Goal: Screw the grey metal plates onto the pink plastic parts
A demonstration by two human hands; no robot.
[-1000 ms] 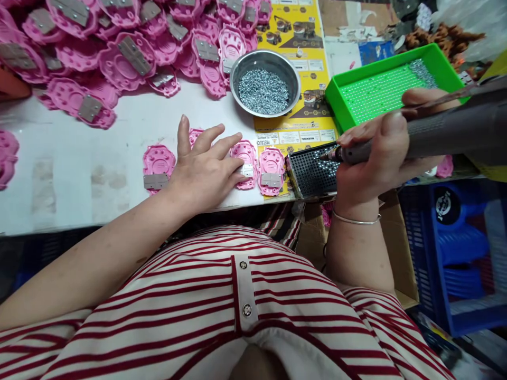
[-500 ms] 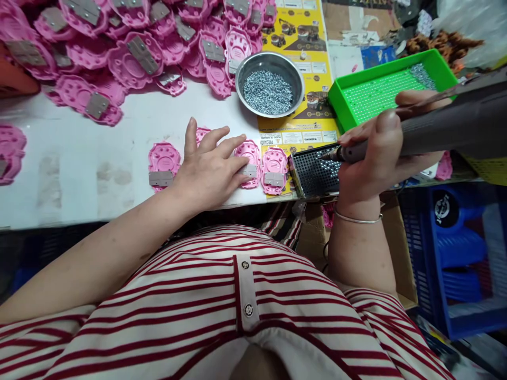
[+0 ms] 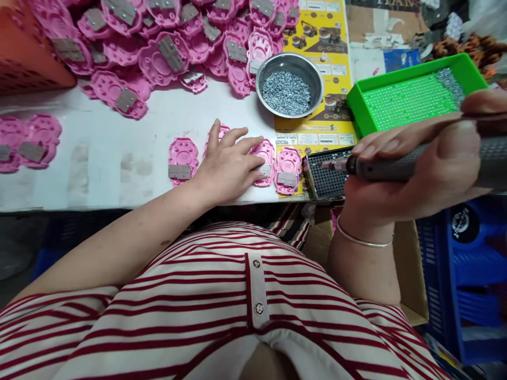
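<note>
4 pink pieces [image 3: 268, 155] show in a near row on the worktop [image 3: 152, 132].
The left hand [image 3: 227, 171] lies over the middle 2, fingers spread; the right hand [image 3: 439, 182] wraps its fingers round a grey power driver [image 3: 384, 169], tip over the black tray [image 3: 327, 182] at right. A steel bowl [image 3: 316, 79] stands farther.

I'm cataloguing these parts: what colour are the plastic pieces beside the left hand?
Pink; the plastic pieces show best in the head view.
</note>
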